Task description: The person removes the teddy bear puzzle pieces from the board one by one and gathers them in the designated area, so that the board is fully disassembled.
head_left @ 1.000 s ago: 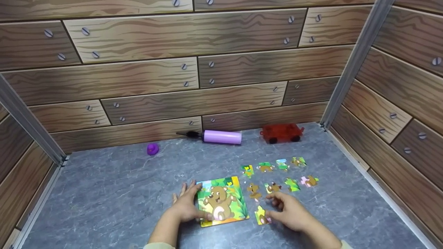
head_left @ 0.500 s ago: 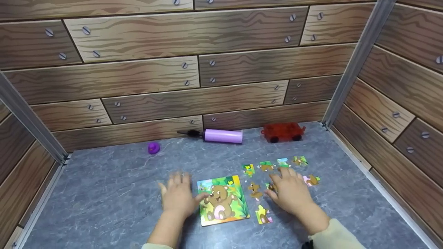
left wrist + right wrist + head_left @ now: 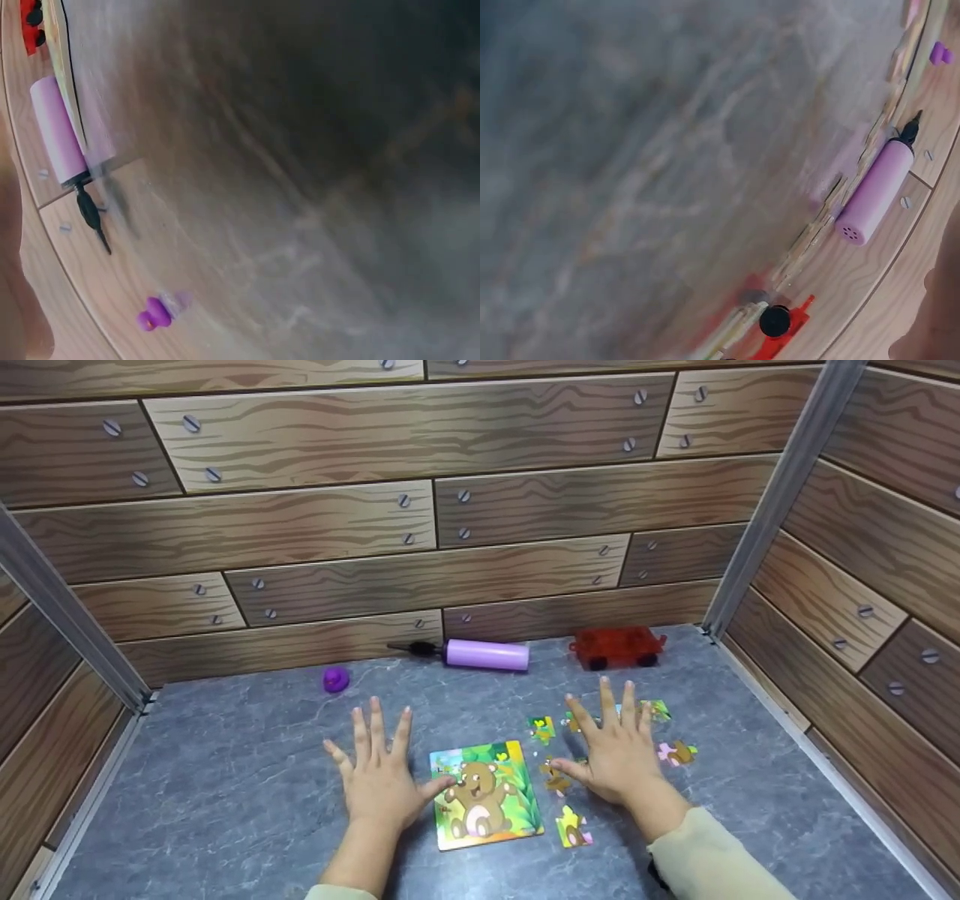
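A square bear picture board (image 3: pixel 487 799) lies on the grey marbled table in the head view. To its left my left hand (image 3: pixel 381 787) is spread with straight fingers, its thumb over the board's left edge. My right hand (image 3: pixel 619 761) is spread above the loose puzzle pieces and hides some of them. Near its thumb lies a brown bear puzzle piece (image 3: pixel 556 784), and closer to me a yellow-green puzzle piece (image 3: pixel 573 829). A pink and brown puzzle piece (image 3: pixel 679 752) shows to the right. Neither hand holds anything.
Along the back wall stand a purple rubber duck (image 3: pixel 335 679), a lilac hand pump (image 3: pixel 487 655) with a black nozzle, and a red toy wagon (image 3: pixel 619 647). Wood-patterned walls (image 3: pixel 315 525) enclose the table at the back and sides.
My right hand has left the yellow-green piece, moved up over the other pieces and spread its fingers. My left hand has shifted off the board to the left and spread too.
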Motion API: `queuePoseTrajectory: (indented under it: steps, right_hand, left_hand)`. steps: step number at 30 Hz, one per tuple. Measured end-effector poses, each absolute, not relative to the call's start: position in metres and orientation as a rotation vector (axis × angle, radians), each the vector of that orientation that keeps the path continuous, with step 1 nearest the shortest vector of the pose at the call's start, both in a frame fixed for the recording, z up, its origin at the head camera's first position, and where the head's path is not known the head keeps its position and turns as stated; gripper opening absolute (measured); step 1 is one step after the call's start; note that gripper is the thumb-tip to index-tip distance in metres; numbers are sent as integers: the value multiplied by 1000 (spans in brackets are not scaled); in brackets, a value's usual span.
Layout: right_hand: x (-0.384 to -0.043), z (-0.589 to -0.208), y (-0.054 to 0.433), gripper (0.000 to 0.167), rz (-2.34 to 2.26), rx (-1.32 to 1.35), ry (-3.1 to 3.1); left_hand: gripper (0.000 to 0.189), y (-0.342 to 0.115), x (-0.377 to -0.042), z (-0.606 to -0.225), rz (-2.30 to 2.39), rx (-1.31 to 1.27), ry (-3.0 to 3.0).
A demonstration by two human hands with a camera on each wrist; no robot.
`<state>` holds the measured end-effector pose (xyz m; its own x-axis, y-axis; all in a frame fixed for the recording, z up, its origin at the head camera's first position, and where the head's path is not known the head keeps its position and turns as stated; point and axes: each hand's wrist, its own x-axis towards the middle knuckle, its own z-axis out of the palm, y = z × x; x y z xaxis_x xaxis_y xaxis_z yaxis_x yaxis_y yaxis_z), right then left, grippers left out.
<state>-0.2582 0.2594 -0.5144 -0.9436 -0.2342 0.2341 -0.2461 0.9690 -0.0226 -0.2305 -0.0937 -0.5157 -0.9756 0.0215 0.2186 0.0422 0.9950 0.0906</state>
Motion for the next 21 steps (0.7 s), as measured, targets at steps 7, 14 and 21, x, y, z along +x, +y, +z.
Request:
queuePoseTrajectory:
  steps: [7, 14, 21]
  right_hand:
    - [-257, -522, 252, 107, 78, 387, -2867]
    - [-253, -523, 248, 105, 131, 429, -2853]
    - [-247, -521, 254, 96, 137, 441, -2837]
  left_hand:
    - [129, -88, -229, -518, -105, -10, -2915]
    - [122, -98, -226, -519, -70, -70, -2855]
    - [117, -107, -222, -521, -111, -73, -2868]
